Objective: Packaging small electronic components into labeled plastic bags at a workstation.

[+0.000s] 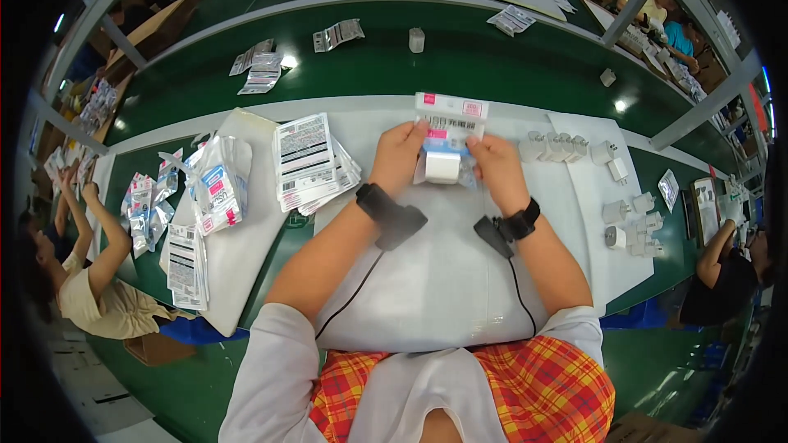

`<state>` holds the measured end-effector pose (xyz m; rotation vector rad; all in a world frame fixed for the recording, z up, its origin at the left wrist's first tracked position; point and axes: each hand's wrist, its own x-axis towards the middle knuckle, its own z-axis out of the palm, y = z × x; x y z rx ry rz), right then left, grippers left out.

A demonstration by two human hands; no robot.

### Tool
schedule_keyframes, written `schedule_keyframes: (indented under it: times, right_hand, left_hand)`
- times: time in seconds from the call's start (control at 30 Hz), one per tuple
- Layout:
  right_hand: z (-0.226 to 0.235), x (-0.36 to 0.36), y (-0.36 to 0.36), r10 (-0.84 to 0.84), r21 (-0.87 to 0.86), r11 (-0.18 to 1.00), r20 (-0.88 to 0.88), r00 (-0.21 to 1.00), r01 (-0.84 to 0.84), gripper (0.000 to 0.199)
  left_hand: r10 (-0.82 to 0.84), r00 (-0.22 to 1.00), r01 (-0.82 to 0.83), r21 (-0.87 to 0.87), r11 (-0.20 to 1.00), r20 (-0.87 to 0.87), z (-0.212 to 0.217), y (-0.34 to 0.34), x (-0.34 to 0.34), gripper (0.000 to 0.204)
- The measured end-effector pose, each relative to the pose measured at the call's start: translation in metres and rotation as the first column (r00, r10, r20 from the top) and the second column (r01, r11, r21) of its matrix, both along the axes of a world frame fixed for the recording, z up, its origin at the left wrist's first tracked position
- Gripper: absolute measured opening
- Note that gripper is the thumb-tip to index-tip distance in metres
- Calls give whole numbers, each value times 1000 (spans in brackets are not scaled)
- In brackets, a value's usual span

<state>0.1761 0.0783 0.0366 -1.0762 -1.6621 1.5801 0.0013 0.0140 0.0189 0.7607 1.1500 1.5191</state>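
Note:
Above the middle of the white work surface, I hold a small charger package [451,121], a clear bag with a white, pink and blue printed card. My left hand [398,152] pinches its left edge, and my right hand [497,166] has closed on its right edge. A white charger [442,166] shows at the lower end of the package. To the left of my hands lies a fanned stack of printed cards [304,156]. Several loose white chargers [558,146] stand in a row just right of my right hand.
Farther left is a heap of printed bags [215,184] above another card stack [187,262]. More white chargers [636,226] stand at the right. On the green conveyor [361,74] beyond lie silvery packages [338,34] and a single charger [417,40]. People sit at both sides.

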Motion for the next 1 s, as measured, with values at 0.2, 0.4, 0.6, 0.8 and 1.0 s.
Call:
schedule_keyframes:
  times: [0.2, 0.4, 0.6, 0.8, 1.0]
  right_hand:
    - [-5, 21, 23, 161, 288, 942, 55, 985, -170, 19]
    - [12, 55, -27, 153, 674, 372, 633, 759, -638, 23]
    - [12, 16, -72, 183, 519, 556, 685, 705, -649, 18]
    - [-4, 11, -77, 184, 548, 618, 596, 782, -564, 9]
    - [-5, 14, -67, 308, 512, 576, 587, 749, -638, 7]
  left_hand:
    - [-13, 878, 87, 131, 988, -479, -12, -1, -21, 24]
    - [-77, 149, 450, -2, 893, -986, -18, -67, -23, 30]
    - [-165, 187, 346, -93, 934, -968, -3, -65, 1, 33]
    - [-161, 189, 354, -86, 931, -969, -9, -68, -1, 37]
    - [-179, 184, 375, -100, 922, -966, -8, -65, 2, 40]
